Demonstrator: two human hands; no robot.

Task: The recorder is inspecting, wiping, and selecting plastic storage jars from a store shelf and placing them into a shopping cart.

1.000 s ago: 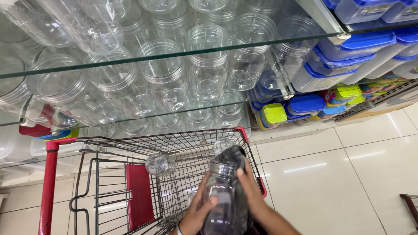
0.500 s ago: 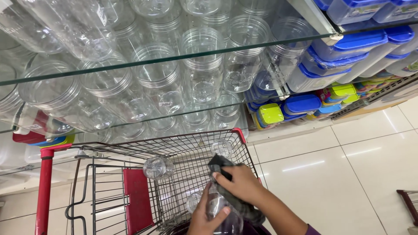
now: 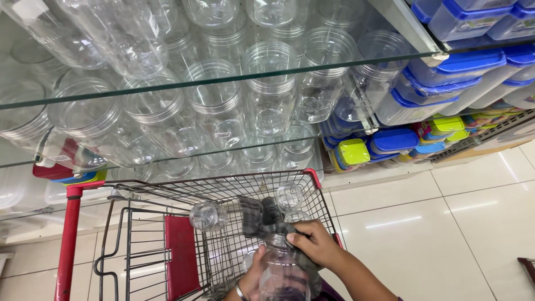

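Note:
Low in the head view I hold a clear plastic jar [image 3: 284,276] over a shopping cart [image 3: 223,192]. My left hand [image 3: 252,281] grips the jar from the left side near its base. A dark grey cloth [image 3: 262,214] is pressed against the jar's upper part by my right hand [image 3: 313,242], and it drapes over the jar's top. Two more clear jars [image 3: 208,216] lie inside the cart basket, one [image 3: 290,195] near its far rim.
Glass shelves [image 3: 223,81] ahead carry several clear plastic jars lying with mouths outward. To the right stand stacked blue-lidded containers [image 3: 446,83] and small green-lidded boxes [image 3: 354,150]. The cart has a red frame [image 3: 69,234] and red child-seat flap [image 3: 179,256]. White tiled floor [image 3: 446,234] lies right.
The jar has sunk lower and closer to me. My right hand has moved from the jar's side to its top, and the cloth now spreads over the jar's upper part.

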